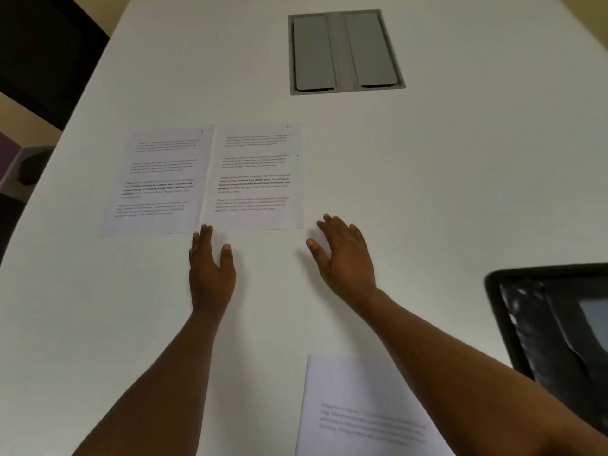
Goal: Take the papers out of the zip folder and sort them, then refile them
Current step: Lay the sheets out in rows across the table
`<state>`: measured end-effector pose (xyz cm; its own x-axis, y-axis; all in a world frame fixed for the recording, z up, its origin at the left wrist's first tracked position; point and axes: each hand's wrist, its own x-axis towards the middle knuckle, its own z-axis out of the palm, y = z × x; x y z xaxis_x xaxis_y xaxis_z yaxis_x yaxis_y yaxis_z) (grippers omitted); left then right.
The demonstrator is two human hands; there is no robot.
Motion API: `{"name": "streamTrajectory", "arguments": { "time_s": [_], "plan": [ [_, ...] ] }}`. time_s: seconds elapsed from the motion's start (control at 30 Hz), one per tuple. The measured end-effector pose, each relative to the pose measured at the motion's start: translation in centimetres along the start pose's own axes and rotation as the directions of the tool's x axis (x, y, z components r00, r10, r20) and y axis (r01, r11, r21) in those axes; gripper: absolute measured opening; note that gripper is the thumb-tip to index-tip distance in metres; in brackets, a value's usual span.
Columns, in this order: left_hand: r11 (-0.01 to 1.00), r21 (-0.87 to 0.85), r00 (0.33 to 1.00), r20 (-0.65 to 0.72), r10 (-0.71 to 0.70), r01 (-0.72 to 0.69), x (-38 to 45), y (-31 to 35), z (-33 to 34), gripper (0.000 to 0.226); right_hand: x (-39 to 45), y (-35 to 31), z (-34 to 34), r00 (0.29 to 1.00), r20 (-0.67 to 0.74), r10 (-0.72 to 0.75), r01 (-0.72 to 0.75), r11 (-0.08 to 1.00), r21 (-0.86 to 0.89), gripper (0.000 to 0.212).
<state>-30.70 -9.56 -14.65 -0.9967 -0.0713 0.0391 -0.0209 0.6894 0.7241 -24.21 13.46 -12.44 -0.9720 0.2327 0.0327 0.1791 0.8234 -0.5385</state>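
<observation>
Two printed sheets are lying flat side by side at the middle of the white tabletop [427,192]: the left sheet [154,182] and the right sheet [256,176], edges touching or slightly overlapping. Another printed sheet [358,409] is lying at the near edge. The black zip folder [552,324] is sitting open at the near right.

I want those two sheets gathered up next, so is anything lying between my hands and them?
Nothing visible. Only bare table lies between the left hand, the right hand and the two sheets.
</observation>
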Motion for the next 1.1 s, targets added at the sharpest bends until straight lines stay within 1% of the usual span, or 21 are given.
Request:
{"name": "streamTrajectory", "arguments": {
  "time_s": [0.03,0.1,0.2,0.27,0.37,0.47,0.53,0.57,0.63,0.73,0.8,0.93,1.03,1.1],
  "plan": [
    [1.0,-0.005,1.0,0.026,-0.01,0.01,-1.9,0.3,-0.2,0.053,-2.2,0.7,-0.9,1.0,-0.014,0.008,-0.008,1.0,0.005,0.055],
    [1.0,-0.015,0.998,0.064,0.019,-0.018,-6.1,1.1,-0.7,0.051,-6.6,2.0,-2.6,0.999,-0.036,0.029,-0.029,1.0,0.01,0.055],
    [0.995,-0.026,0.991,0.094,0.097,-0.095,-12.6,2.5,-1.2,0.046,-13.3,3.9,-4.8,0.995,-0.06,0.083,-0.081,0.996,0.025,0.052],
    [0.985,-0.034,0.977,0.131,0.17,-0.167,-16.6,3.2,-1.4,0.043,-17.7,5.0,-5.9,0.987,-0.082,0.137,-0.131,0.988,0.079,0.05],
    [0.967,-0.042,0.947,0.194,0.254,-0.251,-22.2,4.2,-1.6,0.042,-23.9,6.0,-7.2,0.956,-0.12,0.266,-0.24,0.95,0.198,0.031],
    [0.933,-0.021,0.9,0.258,0.351,-0.358,-27.7,5.1,-1.9,0.045,-29.6,5.9,-8.2,0.915,-0.175,0.364,-0.329,0.923,0.2,0.019],
    [0.916,0.02,0.875,0.305,0.376,-0.4,-31.0,5.3,-2.0,0.045,-32.7,5.8,-8.6,0.884,-0.107,0.454,-0.42,0.875,0.241,0.016],
    [0.914,0.058,0.874,0.321,0.365,-0.403,-32.5,5.3,-2.0,0.045,-34.1,5.6,-8.7,0.864,-0.045,0.502,-0.474,0.839,0.266,0.015],
    [0.918,0.167,0.891,0.352,0.285,-0.36,-34.9,5.0,-2.3,0.049,-36.2,5.2,-8.7,0.818,0.078,0.57,-0.567,0.776,0.278,0.01],
    [0.899,0.355,0.901,0.425,0.088,-0.255,-37.0,4.8,-3.0,0.07,-38.1,4.1,-8.5,0.756,0.19,0.626,-0.653,0.706,0.274,0.012],
    [0.878,0.447,0.901,0.432,-0.042,-0.174,-37.7,4.7,-3.4,0.086,-38.8,3.6,-8.3,0.731,0.227,0.643,-0.682,0.682,0.264,0.015],
    [0.881,0.474,0.894,0.398,-0.208,-0.006,-38.1,5.0,-3.8,0.101,-39.3,3.0,-7.9,0.739,0.26,0.621,-0.672,0.706,0.223,0.02],
    [0.876,0.476,0.896,0.355,-0.268,0.073,-38.0,5.6,-3.9,0.109,-39.2,2.8,-7.8,0.749,0.266,0.607,-0.66,0.719,0.219,0.03],
    [0.856,0.503,0.893,0.325,-0.312,0.116,-37.8,6.0,-4.0,0.114,-38.9,2.6,-7.7,0.743,0.274,0.611,-0.668,0.705,0.238,0.032]
  ]
}}
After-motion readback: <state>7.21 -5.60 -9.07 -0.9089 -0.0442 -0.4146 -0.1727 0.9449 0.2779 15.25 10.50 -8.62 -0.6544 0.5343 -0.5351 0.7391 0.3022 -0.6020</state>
